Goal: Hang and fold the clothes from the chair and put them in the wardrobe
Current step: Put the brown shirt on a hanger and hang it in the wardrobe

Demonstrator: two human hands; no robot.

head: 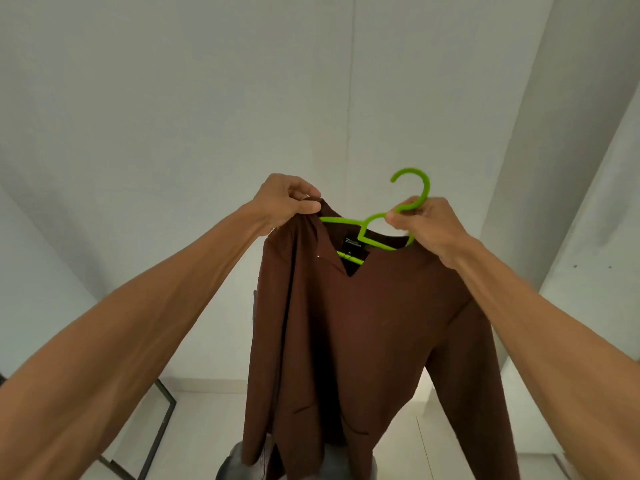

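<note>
left hand (286, 199): raised at arm's length, fingers pinched together on the collar/shoulder edge of the brown top (363, 323), lifting that corner up.
right hand (424, 225): raised at same height, thumb + fingers clamped on the neck of the green hanger (391, 220), just below the hook; hand also lies against the top's right shoulder.
green hanger: plastic, hook pointing up and curling to the left, free of any rail. right arm of hanger is inside the top's neck opening; left arm tip sticks out bare toward the left hand, not yet under the cloth. lower bar visible through the v-neck.
brown top: long-sleeved, v-neck, dark label w/ white print inside the back of the neck. hangs down in mid air between both forearms, front facing the camera. right shoulder sits on the hanger; left shoulder bunched and folded over, held up by the left hand only. right sleeve drops straight down along the right forearm.
grey cloth (239, 459): partly seen below the hem of the top, bottom centre; cannot tell what it lies on.
black frame (157, 431): thin metal, low left, standing on the pale floor.
backgrnd: plain white wall (173, 98) ahead, white panels to the right.
</note>
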